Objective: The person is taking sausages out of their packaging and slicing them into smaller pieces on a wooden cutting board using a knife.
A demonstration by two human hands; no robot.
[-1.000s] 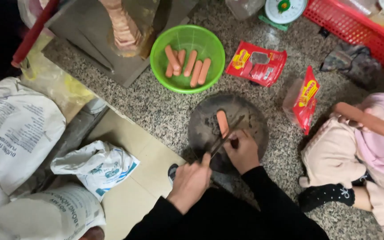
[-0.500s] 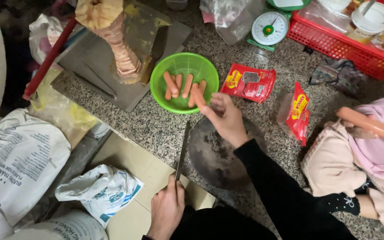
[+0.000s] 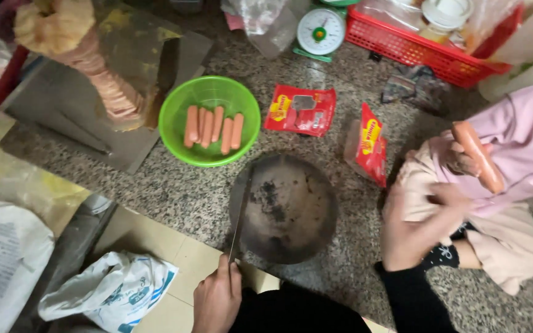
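My left hand (image 3: 217,299) grips the handle of a long knife (image 3: 240,213) at the bottom. Its blade lies along the left edge of a round dark chopping board (image 3: 291,209) with nothing on it. My right hand (image 3: 416,229), blurred and with nothing seen in it, is off to the right of the board, against the beige trousers of a small person in pink (image 3: 525,154). That person holds a sausage (image 3: 477,155). Beyond the board, a green bowl (image 3: 174,126) holds several sausages (image 3: 212,126).
Two red sausage packets (image 3: 300,110) (image 3: 371,145) lie on the granite floor beyond the board. A kitchen scale (image 3: 320,31) and a red basket (image 3: 414,49) stand at the back. White sacks (image 3: 109,290) lie at the lower left, and a grey slab (image 3: 63,117) at the left.
My right hand left the board, carried a sausage to the green bowl, then swung right to the person in pink. The knife slid to the board's left edge.
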